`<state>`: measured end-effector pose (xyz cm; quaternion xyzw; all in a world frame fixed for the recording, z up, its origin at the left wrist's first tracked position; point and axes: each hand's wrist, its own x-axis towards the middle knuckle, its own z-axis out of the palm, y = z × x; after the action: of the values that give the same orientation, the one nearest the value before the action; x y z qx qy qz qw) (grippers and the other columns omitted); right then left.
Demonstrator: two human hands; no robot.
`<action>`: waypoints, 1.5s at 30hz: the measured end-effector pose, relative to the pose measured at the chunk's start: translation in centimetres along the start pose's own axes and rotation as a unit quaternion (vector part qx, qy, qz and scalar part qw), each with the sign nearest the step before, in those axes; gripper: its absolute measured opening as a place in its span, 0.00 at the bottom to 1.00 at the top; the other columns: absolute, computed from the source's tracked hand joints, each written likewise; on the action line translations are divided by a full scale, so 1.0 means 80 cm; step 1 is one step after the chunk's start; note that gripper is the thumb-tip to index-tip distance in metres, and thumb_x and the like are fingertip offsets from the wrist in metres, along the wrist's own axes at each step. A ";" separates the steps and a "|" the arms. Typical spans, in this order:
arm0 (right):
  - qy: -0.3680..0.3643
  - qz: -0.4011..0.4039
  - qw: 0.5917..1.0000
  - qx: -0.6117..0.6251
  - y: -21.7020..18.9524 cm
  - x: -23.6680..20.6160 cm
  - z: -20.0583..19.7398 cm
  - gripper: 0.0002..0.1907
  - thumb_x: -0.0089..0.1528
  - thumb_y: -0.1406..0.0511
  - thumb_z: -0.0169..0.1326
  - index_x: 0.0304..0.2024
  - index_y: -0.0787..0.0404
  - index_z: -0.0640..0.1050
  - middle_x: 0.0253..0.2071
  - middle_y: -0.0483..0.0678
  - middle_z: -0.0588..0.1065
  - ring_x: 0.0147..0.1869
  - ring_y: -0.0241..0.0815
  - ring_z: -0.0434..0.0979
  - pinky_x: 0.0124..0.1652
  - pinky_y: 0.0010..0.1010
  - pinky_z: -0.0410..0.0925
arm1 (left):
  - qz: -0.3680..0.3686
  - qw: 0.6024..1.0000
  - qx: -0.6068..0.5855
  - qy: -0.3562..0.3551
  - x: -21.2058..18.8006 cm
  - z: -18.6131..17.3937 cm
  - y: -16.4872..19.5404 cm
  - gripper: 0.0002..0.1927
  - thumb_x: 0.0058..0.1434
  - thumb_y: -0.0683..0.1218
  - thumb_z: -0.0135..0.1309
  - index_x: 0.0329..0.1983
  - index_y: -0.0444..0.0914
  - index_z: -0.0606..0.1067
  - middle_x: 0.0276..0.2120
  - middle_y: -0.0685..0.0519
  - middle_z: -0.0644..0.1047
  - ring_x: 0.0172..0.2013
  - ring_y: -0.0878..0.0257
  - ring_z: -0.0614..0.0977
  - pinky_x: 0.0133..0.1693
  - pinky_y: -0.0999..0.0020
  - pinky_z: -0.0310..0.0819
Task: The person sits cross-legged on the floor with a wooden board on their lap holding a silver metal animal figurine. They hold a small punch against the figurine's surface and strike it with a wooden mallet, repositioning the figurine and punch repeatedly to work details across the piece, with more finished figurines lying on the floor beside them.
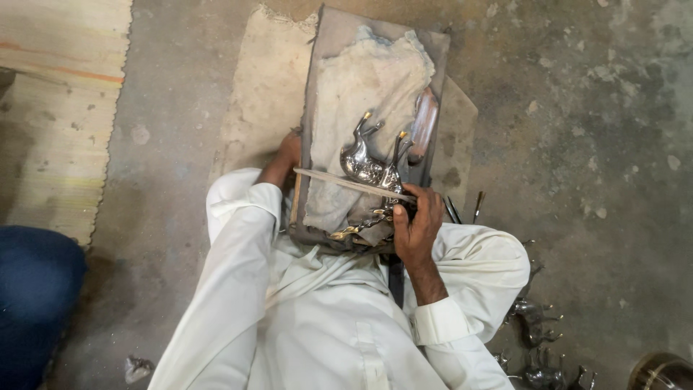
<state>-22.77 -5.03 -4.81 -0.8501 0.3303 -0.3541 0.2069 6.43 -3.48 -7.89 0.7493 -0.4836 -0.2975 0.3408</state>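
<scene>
— Nearest, bottom right on the floor?
— More metal figures point(538, 325).
— And the hands?
— Right hand point(417, 220) closed on a flat file point(354, 185) laid across the horse figure point(372, 162). Left hand point(289, 155) grips the board point(317, 108)'s left edge; cloth point(361, 87) beyond.

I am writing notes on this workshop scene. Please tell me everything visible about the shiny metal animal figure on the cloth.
The shiny silver metal animal figure looks polished, with brass-coloured tips on its thin raised legs. It lies on its side on a dirty grey cloth over a board. A flat metal file crosses it. The right hand grips the near end.
</scene>
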 end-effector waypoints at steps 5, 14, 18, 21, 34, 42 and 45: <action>0.001 -0.006 1.000 0.000 -0.009 0.006 -0.002 0.24 0.70 0.50 0.47 0.55 0.63 0.75 0.45 0.55 0.73 0.50 0.56 0.69 0.54 0.46 0.60 | -0.110 0.988 -0.011 0.108 -0.001 -0.006 0.002 0.15 0.61 0.47 0.57 0.46 0.32 0.77 0.47 0.33 0.79 0.51 0.35 0.78 0.49 0.48 0.75; -0.003 -0.009 1.000 0.001 -0.018 0.017 -0.003 0.25 0.71 0.49 0.45 0.54 0.64 0.74 0.46 0.57 0.73 0.51 0.57 0.70 0.54 0.47 0.61 | -0.222 0.966 0.129 -0.038 -0.017 -0.003 0.010 0.19 0.67 0.53 0.51 0.55 0.38 0.76 0.54 0.38 0.78 0.56 0.41 0.78 0.54 0.47 0.74; -0.011 0.005 1.000 0.010 -0.019 0.018 -0.004 0.25 0.71 0.50 0.45 0.54 0.64 0.74 0.45 0.57 0.73 0.50 0.57 0.70 0.53 0.46 0.62 | -0.188 0.970 0.136 -0.079 -0.021 0.006 0.005 0.20 0.67 0.52 0.48 0.58 0.41 0.76 0.57 0.41 0.77 0.58 0.42 0.78 0.55 0.48 0.74; -0.005 -0.004 1.000 0.015 -0.019 0.017 -0.003 0.24 0.71 0.51 0.46 0.55 0.64 0.74 0.46 0.57 0.73 0.51 0.57 0.70 0.53 0.46 0.63 | -0.132 0.975 0.165 -0.074 -0.026 0.013 0.004 0.20 0.69 0.52 0.46 0.59 0.40 0.75 0.57 0.39 0.78 0.57 0.41 0.79 0.54 0.48 0.76; -0.005 0.007 1.000 0.026 -0.007 0.004 -0.001 0.22 0.71 0.54 0.48 0.55 0.65 0.74 0.46 0.57 0.72 0.51 0.56 0.70 0.52 0.45 0.63 | -0.083 0.996 -0.029 0.032 -0.055 -0.015 0.004 0.17 0.58 0.47 0.62 0.49 0.34 0.79 0.45 0.35 0.81 0.49 0.39 0.82 0.49 0.48 0.76; 0.000 0.007 0.999 0.037 -0.005 0.002 -0.002 0.22 0.72 0.54 0.48 0.56 0.66 0.74 0.47 0.56 0.73 0.51 0.55 0.71 0.52 0.44 0.64 | -0.021 0.973 0.150 0.172 -0.034 0.006 -0.008 0.06 0.57 0.39 0.54 0.37 0.35 0.79 0.36 0.35 0.80 0.41 0.36 0.81 0.42 0.43 0.74; 0.001 0.009 0.999 0.038 -0.007 0.004 -0.002 0.22 0.72 0.54 0.48 0.56 0.66 0.74 0.48 0.56 0.73 0.52 0.55 0.71 0.52 0.43 0.64 | 0.005 0.971 0.170 0.167 -0.033 0.004 -0.009 0.05 0.56 0.39 0.54 0.35 0.36 0.79 0.34 0.36 0.80 0.39 0.36 0.81 0.41 0.43 0.74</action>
<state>-22.48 -4.86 -4.22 -0.8383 0.3241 -0.3655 0.2421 5.62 -0.88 -8.34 0.8331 -0.4666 -0.0802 0.2859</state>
